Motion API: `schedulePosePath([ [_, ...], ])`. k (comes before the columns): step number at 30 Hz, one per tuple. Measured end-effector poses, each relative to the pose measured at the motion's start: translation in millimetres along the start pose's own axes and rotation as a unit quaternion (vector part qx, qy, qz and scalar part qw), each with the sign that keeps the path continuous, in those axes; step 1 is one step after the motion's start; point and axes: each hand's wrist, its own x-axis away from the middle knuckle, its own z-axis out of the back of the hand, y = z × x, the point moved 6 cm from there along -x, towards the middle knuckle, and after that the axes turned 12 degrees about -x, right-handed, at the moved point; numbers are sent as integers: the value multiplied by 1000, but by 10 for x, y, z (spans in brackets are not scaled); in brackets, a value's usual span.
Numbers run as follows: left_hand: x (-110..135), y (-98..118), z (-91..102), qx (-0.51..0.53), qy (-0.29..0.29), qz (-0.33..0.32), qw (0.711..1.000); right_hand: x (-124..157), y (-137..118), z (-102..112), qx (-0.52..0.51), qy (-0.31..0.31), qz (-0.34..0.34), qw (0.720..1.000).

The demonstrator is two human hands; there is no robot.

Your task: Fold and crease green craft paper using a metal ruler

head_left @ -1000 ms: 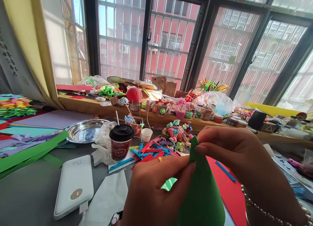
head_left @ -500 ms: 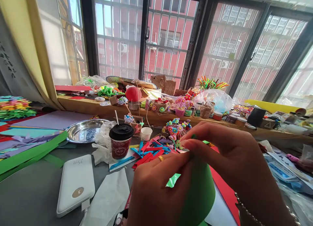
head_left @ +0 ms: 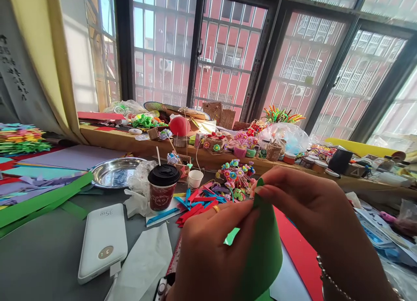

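Observation:
A green sheet of paper (head_left: 265, 249) curves down between my two hands, with its narrow end uppermost. My left hand (head_left: 211, 244), wearing a ring, is closed on the paper a little below that end, and part of the sheet is behind its fingers. At the top tip, my right hand (head_left: 299, 201) pinches the paper between thumb and fingers. Beyond my hands lie several folded red and blue paper strips (head_left: 195, 210) and a bunch of small crocheted-looking flowers (head_left: 236, 175).
A lidded paper cup (head_left: 163, 188) with a straw, a white power bank (head_left: 103, 242) and a metal tray (head_left: 114, 173) stand to the left. Green paper strips (head_left: 42, 203) lie at far left. Red paper (head_left: 293, 249) lies under my right arm. Crafts crowd the windowsill (head_left: 137, 144).
My right hand has shifted slightly down, and more of the paper's green tip shows between the fingers. The whole view has moved a little. Both hands still hold the paper.

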Motion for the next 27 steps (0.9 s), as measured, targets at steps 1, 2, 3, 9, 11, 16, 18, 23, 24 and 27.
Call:
schedulePosePath([
  [1, 8, -1, 8, 0, 1, 2, 1000, 4, 6, 7, -3, -3, 1, 1000],
  [2, 16, 1, 15, -1, 1, 2, 1000, 5, 11, 13, -5, -6, 2, 1000],
  [3, 23, 4, 20, -3, 0, 0, 1000, 6, 15, 17, -5, -8, 2, 1000],
  [9, 36, -15, 13, -16, -31, 13, 999, 27, -1, 8, 5, -12, 2, 1000],
  [11, 39, -29, 3, -15, -40, 29, 999, 52, -18, -12, 6, -12, 1, 1000],
  [16, 41, 12, 9, -18, -28, 13, 999, 101, -62, -79, 4, 5, 28, 1000],
  [18, 44, 25, 17, -17, -24, 8, 1000, 106, -69, -86, -6, 26, 39, 999],
  [23, 50, 67, 36, -15, -13, -13, 1000, 122, -95, -78, -9, 71, 60, 996],
  [24, 51, 76, 41, -19, -9, -18, 1000, 128, -103, -81, -8, 76, 66, 995],
  [27, 58, 102, 49, -24, -4, -29, 999, 144, -125, -97, -11, 88, 81, 993],
])
